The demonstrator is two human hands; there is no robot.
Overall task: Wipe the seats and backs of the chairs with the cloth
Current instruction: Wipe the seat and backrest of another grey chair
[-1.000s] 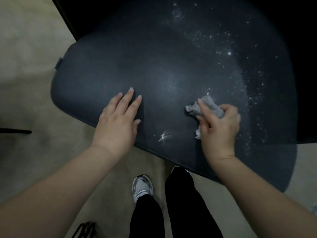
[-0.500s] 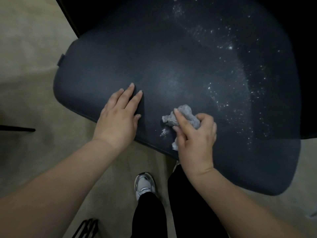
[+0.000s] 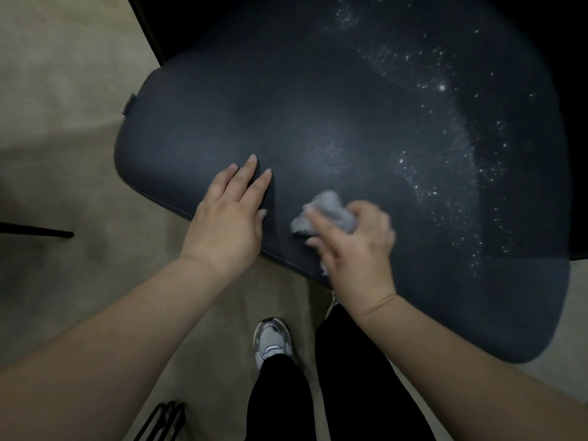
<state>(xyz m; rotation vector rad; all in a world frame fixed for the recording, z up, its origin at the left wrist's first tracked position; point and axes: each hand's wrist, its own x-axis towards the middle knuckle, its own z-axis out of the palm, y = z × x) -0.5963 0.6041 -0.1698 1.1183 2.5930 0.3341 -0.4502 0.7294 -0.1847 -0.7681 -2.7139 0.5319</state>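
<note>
Underfoot, the beige floor (image 3: 63, 148) fills the frame from 7 to 11 o'clock. Over it sits the dark chair seat (image 3: 318, 106), the biggest thing in view, its long axis running from 10 o'clock down toward 4 o'clock, with the near edge slanting the same way past both wrists. White specks (image 3: 445, 160) are scattered in a curved band across the seat from 1 to 3 o'clock. At 6 o'clock stand black trouser legs (image 3: 350, 393), and a grey-and-white shoe (image 3: 272, 340) points toward 12 o'clock just left of them. The left hand (image 3: 229, 224) lies flat on the seat near its front edge, fingers straight and close together, aimed at about 1 o'clock. The right hand (image 3: 359, 249), just beside it at 3 o'clock, has its grip curled round a crumpled grey cloth (image 3: 331, 211), pressing it to the seat; the bunched cloth pokes out past the fingers toward 11 o'clock and is motion-blurred. Thin black bars (image 3: 162, 421) show at 7 o'clock.
</note>
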